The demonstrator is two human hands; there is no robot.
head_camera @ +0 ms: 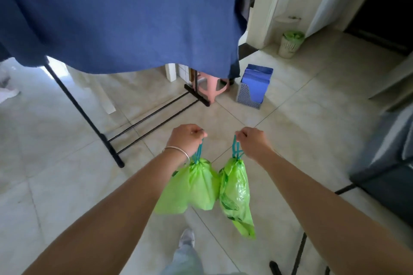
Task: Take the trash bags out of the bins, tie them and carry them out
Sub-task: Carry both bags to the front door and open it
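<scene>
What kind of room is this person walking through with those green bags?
Most likely a home, perhaps a laundry or utility corner. A blue sheet hangs over a black drying rack on a tiled floor, and a small lined waste bin stands by a doorway.

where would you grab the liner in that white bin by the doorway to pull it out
Grip the green liner at the part folded over the rim of the white bin, coming from above. The bin stands upright with its mouth open to the top, and the fold is the only part of the liner that shows. Both hands are full: the left hand and right hand each hold tied bags.
</scene>
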